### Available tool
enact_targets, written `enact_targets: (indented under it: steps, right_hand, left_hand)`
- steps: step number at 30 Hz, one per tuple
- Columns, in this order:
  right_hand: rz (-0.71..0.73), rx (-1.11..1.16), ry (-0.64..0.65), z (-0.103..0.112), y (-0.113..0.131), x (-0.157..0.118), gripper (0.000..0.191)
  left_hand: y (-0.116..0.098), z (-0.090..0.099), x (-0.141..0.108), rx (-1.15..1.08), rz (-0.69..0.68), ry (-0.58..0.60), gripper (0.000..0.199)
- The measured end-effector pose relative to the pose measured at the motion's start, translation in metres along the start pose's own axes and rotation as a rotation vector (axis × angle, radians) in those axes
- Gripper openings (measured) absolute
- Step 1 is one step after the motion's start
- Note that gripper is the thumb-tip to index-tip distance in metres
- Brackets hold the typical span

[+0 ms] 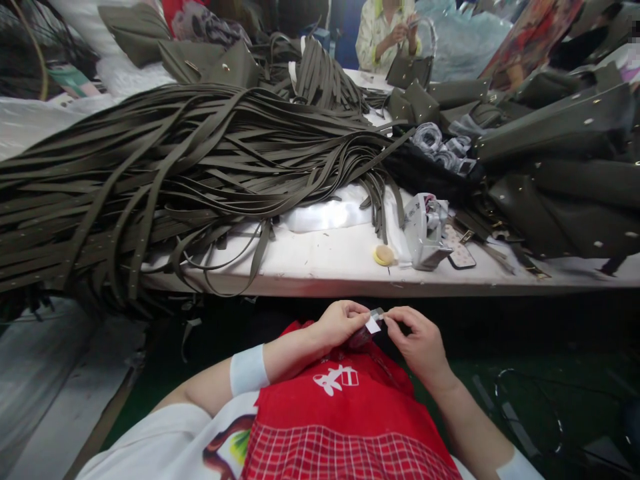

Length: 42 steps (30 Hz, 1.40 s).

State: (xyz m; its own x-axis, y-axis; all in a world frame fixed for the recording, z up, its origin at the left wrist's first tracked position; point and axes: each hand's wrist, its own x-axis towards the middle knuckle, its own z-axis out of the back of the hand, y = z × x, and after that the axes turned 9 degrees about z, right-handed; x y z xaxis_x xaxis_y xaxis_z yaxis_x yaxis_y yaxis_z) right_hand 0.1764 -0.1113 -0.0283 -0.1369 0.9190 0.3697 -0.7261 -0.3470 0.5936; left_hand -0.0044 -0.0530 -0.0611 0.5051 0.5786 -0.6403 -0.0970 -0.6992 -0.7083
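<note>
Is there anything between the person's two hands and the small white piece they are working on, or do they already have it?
Nothing visible stands between them. The left hand and the right hand both pinch the small white piece in their fingertips, above the red apron and in front of the white table edge. The pile of olive straps lies farther away on the table.

Both forearms reached forward and bent inward, bringing the hands close together. The left hand [341, 323] was curled, fingertips pinched towards the right. The right hand [419, 339] faced it, thumb and forefinger pinched, wrist slightly bent.
</note>
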Motion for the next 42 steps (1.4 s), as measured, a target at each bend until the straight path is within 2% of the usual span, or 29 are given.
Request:
enact_targets:
  steps: [2, 4, 6, 8, 10, 13, 18, 22, 25, 28, 32, 35, 38, 42]
  right_hand:
    - [-0.087, -0.074, -0.146, 0.012, -0.027, 0.000, 0.016]
    - [-0.143, -0.300, -0.297, 0.029, -0.063, -0.001, 0.020]
    - [-0.200, -0.557, -0.386, 0.049, -0.103, -0.002, 0.023]
    - [-0.241, -0.711, -0.409, 0.066, -0.138, -0.003, 0.025]
    - [-0.243, -0.763, -0.398, 0.075, -0.164, -0.004, 0.025]
    - [-0.201, -0.777, -0.344, 0.069, -0.185, -0.007, 0.024]
    - [-0.142, -0.721, -0.340, 0.046, -0.185, -0.020, 0.026]
    - [-0.152, -0.642, -0.401, 0.051, -0.171, -0.022, 0.028]
    - [-0.189, -0.553, -0.465, 0.061, -0.162, -0.003, 0.031]
    - [-0.232, -0.416, -0.489, 0.066, -0.161, 0.031, 0.037]
    - [-0.271, -0.196, -0.451, 0.065, -0.171, 0.080, 0.044]
    - [-0.301, -0.039, -0.424, 0.060, -0.176, 0.104, 0.041]
    - [-0.328, 0.076, -0.447, 0.056, -0.174, 0.110, 0.040]
    - [-0.355, 0.113, -0.541, 0.058, -0.161, 0.094, 0.036]
  left_hand:
    - [0.001, 0.001, 0.001, 0.018, 0.000, 0.001, 0.053]
    - [0.003, 0.001, 0.002, 0.007, 0.015, 0.003, 0.055]
    - [0.004, 0.001, 0.003, -0.005, 0.028, 0.008, 0.055]
    - [0.004, -0.001, 0.005, -0.002, 0.035, 0.019, 0.055]
    - [0.004, -0.002, 0.006, 0.000, 0.045, 0.033, 0.055]
    - [0.005, -0.004, 0.008, -0.021, 0.051, 0.030, 0.055]
    - [0.005, -0.004, 0.011, -0.055, 0.041, 0.011, 0.057]
    - [0.004, -0.003, 0.011, -0.014, 0.008, -0.012, 0.057]
    - [0.003, -0.003, 0.010, 0.045, -0.017, -0.011, 0.057]
    - [0.003, -0.004, 0.008, 0.099, -0.043, -0.006, 0.057]
    - [0.006, -0.002, 0.006, 0.113, -0.065, -0.014, 0.060]
    - [0.008, -0.001, 0.006, 0.126, -0.072, -0.027, 0.062]
    - [0.008, 0.000, 0.006, 0.125, -0.081, -0.034, 0.062]
    - [0.007, 0.001, 0.006, 0.136, -0.087, -0.045, 0.062]
